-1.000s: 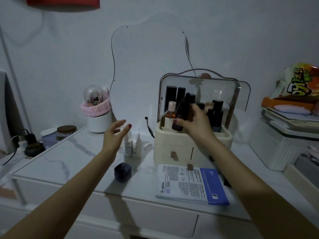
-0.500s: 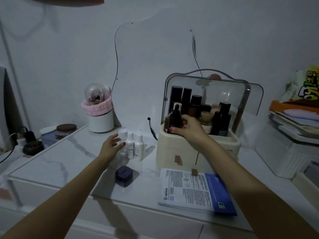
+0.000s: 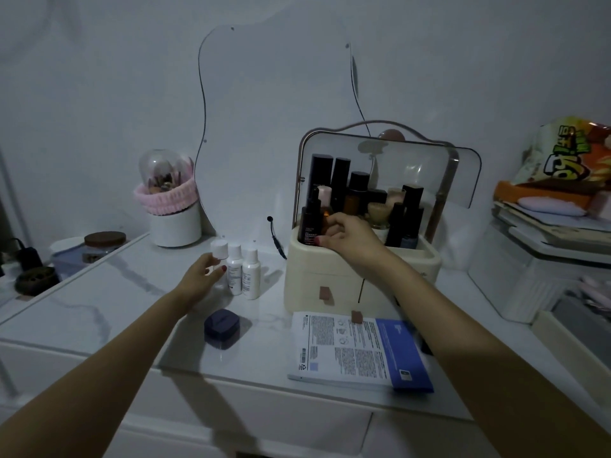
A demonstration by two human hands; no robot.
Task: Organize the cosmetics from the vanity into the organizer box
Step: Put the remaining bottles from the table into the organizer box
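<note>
Head view: the right hand [image 3: 347, 238] curls its fingers on a dark dropper bottle [image 3: 310, 219] standing upright in the cream organizer box [image 3: 330, 276]. On the worktop [image 3: 115, 302], the left hand [image 3: 201, 279] grips a clear white-capped bottle [image 3: 219, 251] beside two white bottles [image 3: 243, 276].

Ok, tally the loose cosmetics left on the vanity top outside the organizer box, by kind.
White-capped bottles: 3
Dark blue compact: 1
Sheet mask packet: 1
Total: 5
</note>
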